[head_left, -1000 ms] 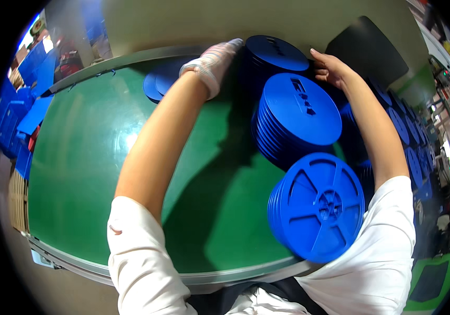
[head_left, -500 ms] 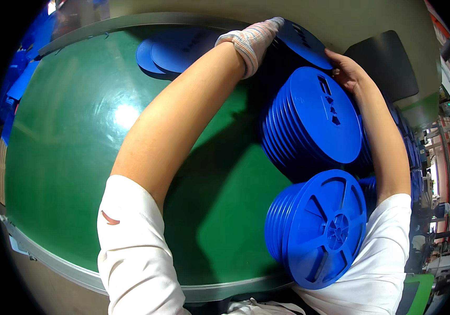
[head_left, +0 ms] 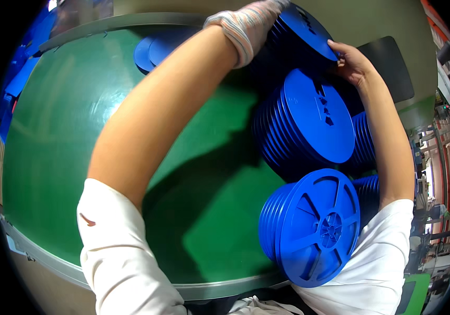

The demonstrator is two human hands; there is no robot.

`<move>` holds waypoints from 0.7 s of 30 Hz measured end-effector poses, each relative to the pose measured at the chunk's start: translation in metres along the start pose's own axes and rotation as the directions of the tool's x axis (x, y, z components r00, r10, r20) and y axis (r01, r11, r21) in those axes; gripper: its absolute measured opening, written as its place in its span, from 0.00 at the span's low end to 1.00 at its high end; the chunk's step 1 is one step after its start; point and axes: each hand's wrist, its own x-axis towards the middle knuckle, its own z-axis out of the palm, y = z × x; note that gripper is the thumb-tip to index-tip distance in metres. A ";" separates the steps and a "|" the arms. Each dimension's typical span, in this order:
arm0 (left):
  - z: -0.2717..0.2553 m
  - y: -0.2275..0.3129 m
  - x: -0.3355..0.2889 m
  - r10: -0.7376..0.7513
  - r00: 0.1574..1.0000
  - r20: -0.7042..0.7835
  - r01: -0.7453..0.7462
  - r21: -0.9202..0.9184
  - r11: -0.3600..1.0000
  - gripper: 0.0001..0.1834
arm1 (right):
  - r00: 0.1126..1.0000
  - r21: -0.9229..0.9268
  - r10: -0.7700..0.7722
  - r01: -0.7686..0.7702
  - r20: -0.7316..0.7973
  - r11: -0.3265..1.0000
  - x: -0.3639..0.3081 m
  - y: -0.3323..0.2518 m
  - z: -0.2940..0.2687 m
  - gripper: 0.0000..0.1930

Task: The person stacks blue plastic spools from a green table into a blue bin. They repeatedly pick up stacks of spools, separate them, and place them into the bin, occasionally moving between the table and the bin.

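My left hand (head_left: 250, 27), in a striped knit glove, is against the left side of a far stack of blue plastic reel discs (head_left: 309, 32); its fingertips are partly hidden. My bare right hand (head_left: 352, 61) grips the right edge of that same stack, thumb on the top rim and fingers curled beneath. The stack is tilted, its layered edges showing between the hands. Just nearer stands a tall stack of blue discs (head_left: 320, 118) with slots in its top face. Nearest me, a smaller stack of spoked blue reel discs (head_left: 317, 228) leans by my right sleeve.
The green work table (head_left: 46, 173) has a metal edge rail (head_left: 146, 20). Loose blue discs (head_left: 164, 46) lie at its far side, partly behind my left forearm. More blue stacks (head_left: 362, 139) stand beside my right forearm. A black panel (head_left: 390, 68) is at the far right.
The stack between my hands has shifted slightly, and more of its layered edges shows. My left hand moved left and up in view; my right hand moved slightly right.
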 end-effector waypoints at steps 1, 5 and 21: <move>0.004 0.014 -0.019 -0.113 0.988 0.108 0.140 -0.284 0.949 0.28 | 0.999 -0.026 -0.043 0.043 -0.015 0.999 -0.007 -0.010 0.018 0.17; 0.002 0.048 -0.050 0.100 0.985 -0.141 -0.123 -0.170 0.978 0.25 | 0.988 -0.100 -0.111 0.122 0.108 0.988 -0.018 -0.024 0.061 0.18; -0.073 0.101 -0.123 0.011 0.986 -0.167 -0.073 -0.372 0.925 0.26 | 0.956 0.017 -0.026 0.022 0.294 1.000 -0.015 -0.028 0.179 0.18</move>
